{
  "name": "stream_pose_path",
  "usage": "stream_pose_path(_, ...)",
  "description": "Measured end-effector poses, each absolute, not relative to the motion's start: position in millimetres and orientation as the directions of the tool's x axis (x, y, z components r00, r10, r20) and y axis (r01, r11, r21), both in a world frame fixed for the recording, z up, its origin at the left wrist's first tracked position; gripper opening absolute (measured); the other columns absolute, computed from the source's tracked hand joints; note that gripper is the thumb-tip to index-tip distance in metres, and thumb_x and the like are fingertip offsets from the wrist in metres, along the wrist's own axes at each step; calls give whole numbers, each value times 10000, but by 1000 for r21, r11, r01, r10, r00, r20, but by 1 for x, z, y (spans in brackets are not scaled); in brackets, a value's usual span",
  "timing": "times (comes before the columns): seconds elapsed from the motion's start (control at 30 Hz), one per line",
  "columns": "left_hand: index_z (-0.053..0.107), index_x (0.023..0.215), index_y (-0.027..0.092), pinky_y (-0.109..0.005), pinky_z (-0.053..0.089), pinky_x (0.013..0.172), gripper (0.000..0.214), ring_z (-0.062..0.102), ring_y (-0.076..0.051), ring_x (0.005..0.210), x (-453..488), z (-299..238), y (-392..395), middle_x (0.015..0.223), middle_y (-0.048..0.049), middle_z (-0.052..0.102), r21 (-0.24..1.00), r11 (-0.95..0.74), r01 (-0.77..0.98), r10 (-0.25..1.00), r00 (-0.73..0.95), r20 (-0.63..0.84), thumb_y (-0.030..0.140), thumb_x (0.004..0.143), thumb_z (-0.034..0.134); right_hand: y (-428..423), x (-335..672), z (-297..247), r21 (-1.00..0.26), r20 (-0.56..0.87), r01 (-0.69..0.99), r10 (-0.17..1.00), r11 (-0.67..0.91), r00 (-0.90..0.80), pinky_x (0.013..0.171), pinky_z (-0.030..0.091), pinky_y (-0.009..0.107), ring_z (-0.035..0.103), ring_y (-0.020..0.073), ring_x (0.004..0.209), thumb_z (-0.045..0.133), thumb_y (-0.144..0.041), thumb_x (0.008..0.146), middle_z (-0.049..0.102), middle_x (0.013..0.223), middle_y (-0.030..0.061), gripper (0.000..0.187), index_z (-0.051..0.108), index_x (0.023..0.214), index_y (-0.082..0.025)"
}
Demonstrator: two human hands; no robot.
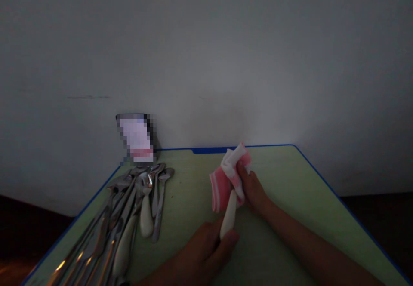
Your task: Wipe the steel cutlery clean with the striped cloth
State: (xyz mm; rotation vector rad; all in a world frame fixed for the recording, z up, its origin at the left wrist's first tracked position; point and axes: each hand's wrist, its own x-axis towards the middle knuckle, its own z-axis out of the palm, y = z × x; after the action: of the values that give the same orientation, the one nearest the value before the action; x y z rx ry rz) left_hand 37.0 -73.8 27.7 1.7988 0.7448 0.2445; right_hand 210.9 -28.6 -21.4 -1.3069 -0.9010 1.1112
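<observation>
Head view, looking down over a pale green worktop (pixel 290 191) with a blue edge, and the light is dim all round. The left hand (pixel 206 251) sits low in the middle of the picture. Its grip is pressed together around the bottom end of a white handle (pixel 228 217), with the thumb lying across the near side. The handle rises up and away from that hand, tilted a little to the right, and its upper end vanishes into a pink and white cloth (pixel 226 182). What sits at the far end of the handle I cannot tell, because the cloth covers it completely.

The right hand (pixel 253 189) comes in from the lower right, forearm stretched across the worktop. Its grip is pinching the cloth, fingers bunched into the folds on the right side. The cloth is near the middle of the worktop, a bit towards the far edge, wrapped about the handle between the two hands. Whether it touches the surface I cannot tell.

Over on the left, well apart from both hands, a pile of cutlery (pixel 112 234) lies fanned out on the worktop. The metal shafts run towards the near left corner and the spoon bowls point to the far side. A white-handled piece (pixel 146 223) lies on the right of the pile. Behind the pile, a blurred-out object (pixel 137 137) stands against the plain grey wall (pixel 206 41).
</observation>
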Motion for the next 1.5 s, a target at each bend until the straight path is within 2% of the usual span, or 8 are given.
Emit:
stream_pose_path(0.17, 460, 734, 165, -204, 339, 558, 387, 401, -97, 569, 37, 19, -73, 624, 27, 450, 943, -61, 327, 619, 754, -221, 451, 924, 281, -26, 213, -26, -984, -90, -166, 983, -62, 162, 407, 264, 221, 373, 84, 442, 502, -599, 733, 457, 498, -23, 459, 525, 604, -159)
stream_pose_path(0.3, 423, 687, 171, -201, 318, 512, 432, 366, -86, 503, 36, 5, -73, 549, 44, 402, 962, 80, 262, 638, 728, -251, 466, 933, 225, -22, 211, -25, -937, -115, -339, 991, -85, 69, 442, 345, 214, 462, 93, 479, 621, -518, 685, 571, 585, -5, 377, 600, 736, -146)
stream_pose_path(0.5, 452, 756, 166, -195, 325, 557, 375, 373, -72, 528, 36, 6, -74, 595, 46, 427, 975, 27, 222, 644, 742, -186, 442, 937, 275, -15, 214, -10, -580, -217, -811, 974, -79, 61, 607, 490, 272, 596, 143, 624, 531, -380, 796, 674, 737, 13, 254, 608, 907, -165)
stream_pose_path(0.7, 422, 775, 174, -197, 312, 525, 350, 363, -69, 514, 37, 1, -74, 602, 50, 414, 983, 100, 157, 655, 733, -184, 443, 939, 271, -15, 220, -4, -435, -102, -899, 995, -43, 2, 744, 503, 348, 638, 182, 815, 426, -221, 812, 693, 889, 36, 237, 583, 985, -177)
stream_pose_path(0.87, 414, 764, 174, -193, 307, 506, 344, 353, -68, 509, 37, 1, -75, 594, 53, 400, 983, 115, 145, 646, 741, -185, 445, 934, 288, -14, 219, -10, -482, -166, -870, 986, -107, -29, 730, 510, 338, 635, 177, 706, 404, -123, 768, 692, 761, 55, 215, 608, 833, -132)
stream_pose_path(1.1, 410, 778, 174, -188, 305, 481, 336, 344, -66, 489, 38, 3, -77, 595, 56, 393, 982, 156, 107, 675, 714, -185, 453, 927, 297, -9, 222, -19, -540, -140, -833, 989, -120, -52, 802, 488, 339, 613, 169, 741, 460, -97, 717, 673, 800, 45, 182, 621, 786, -147)
stream_pose_path(1.27, 415, 770, 172, -185, 306, 471, 339, 357, -66, 491, 38, 1, -76, 603, 51, 394, 987, 140, 80, 697, 700, -156, 440, 933, 288, -6, 217, -16, -607, -100, -795, 993, -10, 64, 848, 461, 294, 596, 152, 865, 517, -161, 744, 675, 918, 9, 166, 634, 856, -198)
stream_pose_path(1.5, 414, 791, 178, -184, 298, 461, 331, 339, -70, 482, 40, 2, -75, 580, 62, 383, 974, 129, 185, 689, 690, -222, 468, 916, 314, -21, 224, -17, -828, -47, -561, 998, -23, 29, 765, 472, 335, 599, 193, 793, 609, -335, 684, 669, 797, 13, 174, 656, 809, -223)
